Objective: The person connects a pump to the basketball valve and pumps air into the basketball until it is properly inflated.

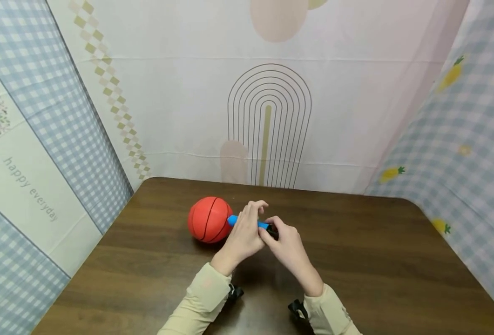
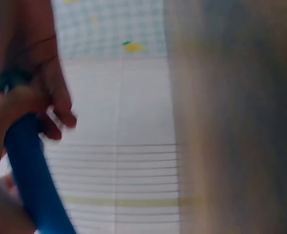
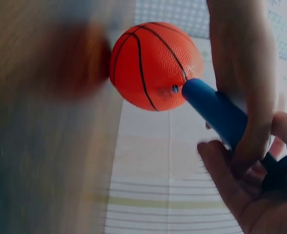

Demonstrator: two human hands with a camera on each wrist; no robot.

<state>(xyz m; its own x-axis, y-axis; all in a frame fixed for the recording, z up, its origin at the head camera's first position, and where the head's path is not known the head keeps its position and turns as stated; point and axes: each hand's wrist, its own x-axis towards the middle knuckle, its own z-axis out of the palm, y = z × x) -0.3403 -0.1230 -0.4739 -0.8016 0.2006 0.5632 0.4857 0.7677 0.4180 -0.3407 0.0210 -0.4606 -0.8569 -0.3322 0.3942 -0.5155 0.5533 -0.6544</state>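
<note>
A blue hand pump (image 1: 232, 220), a slim cylinder with a black end, is held above the table between both hands. My left hand (image 1: 243, 233) grips its blue barrel (image 3: 215, 111), thumb wrapped across it. At the other end, my right hand (image 1: 289, 243) holds the black part (image 3: 275, 176), which the fingers mostly cover. Left of the hands rests a red-orange toy basketball (image 1: 209, 220) with black lines. In the right wrist view the barrel's blue end overlaps the ball's edge; whether they touch I cannot tell. A small dark spot (image 3: 175, 89) shows on the ball.
The dark brown wooden table (image 1: 368, 260) has rounded far corners. A pale printed cloth (image 1: 179, 107) hangs behind it, and checked cloths hang at the left (image 1: 41, 60) and right (image 1: 460, 153). Black straps (image 1: 298, 309) sit at the cuffs of the cream sleeves.
</note>
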